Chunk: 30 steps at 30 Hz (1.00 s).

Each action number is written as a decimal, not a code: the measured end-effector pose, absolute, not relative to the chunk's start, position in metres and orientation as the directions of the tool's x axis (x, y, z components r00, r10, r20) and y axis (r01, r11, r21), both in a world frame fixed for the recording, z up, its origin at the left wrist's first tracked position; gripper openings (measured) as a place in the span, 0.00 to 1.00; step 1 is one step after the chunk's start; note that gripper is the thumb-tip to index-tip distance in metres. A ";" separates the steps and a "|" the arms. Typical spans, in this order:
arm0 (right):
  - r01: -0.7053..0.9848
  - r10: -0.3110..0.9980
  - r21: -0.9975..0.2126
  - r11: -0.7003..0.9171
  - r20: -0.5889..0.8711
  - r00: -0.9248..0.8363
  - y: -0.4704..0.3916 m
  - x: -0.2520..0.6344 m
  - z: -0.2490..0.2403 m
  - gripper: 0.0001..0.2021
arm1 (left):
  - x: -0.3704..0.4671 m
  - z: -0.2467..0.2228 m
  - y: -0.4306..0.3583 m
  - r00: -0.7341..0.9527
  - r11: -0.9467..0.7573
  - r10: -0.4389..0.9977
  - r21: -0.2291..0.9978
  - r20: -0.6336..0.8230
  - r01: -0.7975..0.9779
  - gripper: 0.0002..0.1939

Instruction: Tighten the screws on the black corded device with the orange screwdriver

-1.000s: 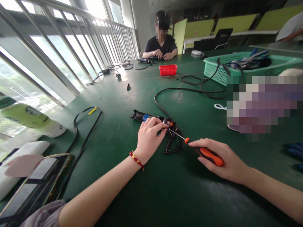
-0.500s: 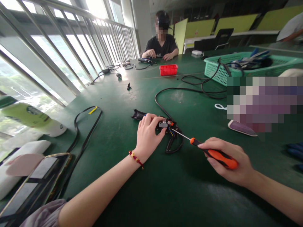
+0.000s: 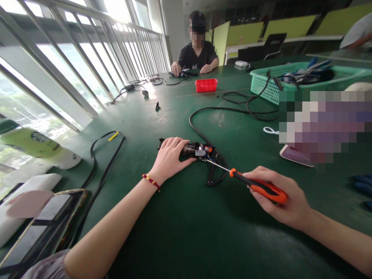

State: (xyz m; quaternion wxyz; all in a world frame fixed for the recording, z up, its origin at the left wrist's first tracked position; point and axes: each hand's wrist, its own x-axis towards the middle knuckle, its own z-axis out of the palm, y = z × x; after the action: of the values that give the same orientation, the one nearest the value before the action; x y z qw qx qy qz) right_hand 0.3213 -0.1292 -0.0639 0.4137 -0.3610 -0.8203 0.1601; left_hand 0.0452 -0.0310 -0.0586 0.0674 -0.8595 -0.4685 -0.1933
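Observation:
A black corded power tool (image 3: 193,149) lies on the green table with its housing open. Its motor, a grey block, an orange part and blue and yellow wires show at the right end. My left hand (image 3: 171,154) is wrapped over the black body from above, thumb on the near side, hiding part of it. In my right hand (image 3: 279,192) is an orange-and-black screwdriver (image 3: 261,186), held by its handle. The screwdriver's thin shaft points left, and its tip is at the wires beside the grey block; whether it touches is too small to tell.
A black cord (image 3: 200,112) loops from the tool toward a green basket (image 3: 261,86) of parts. Farther off stand a red bin (image 3: 206,85) and a seated person (image 3: 197,54) handling another device. A bottle (image 3: 37,147), a phone (image 3: 43,224) and a black strap (image 3: 92,155) lie left.
My left hand has slid left along the tool's body, uncovering the motor. The screwdriver has shifted slightly left, its tip now lower beside the grey block. The person opposite has reached toward their device.

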 end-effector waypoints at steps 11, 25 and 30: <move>0.427 0.758 -0.628 0.651 0.566 -0.324 -0.127 0.319 -0.067 0.16 | 0.059 -0.058 -0.041 0.385 -0.416 0.817 -0.025 0.429 0.909 0.23; 0.441 0.779 -0.642 0.627 0.524 -0.344 -0.126 0.320 -0.068 0.14 | 0.061 -0.059 -0.042 0.414 -0.436 0.797 -0.056 0.439 0.898 0.21; 0.430 0.783 -0.654 0.622 0.515 -0.349 -0.125 0.319 -0.068 0.15 | 0.060 -0.060 -0.042 0.433 -0.459 0.785 -0.052 0.444 0.887 0.21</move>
State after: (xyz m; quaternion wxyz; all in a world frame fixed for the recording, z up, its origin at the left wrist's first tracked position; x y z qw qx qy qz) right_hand 0.3190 -0.1254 -0.0684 0.4241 -0.3815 -0.7946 0.2079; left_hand 0.0603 -0.0416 -0.0597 0.1401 -0.8346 -0.5006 -0.1819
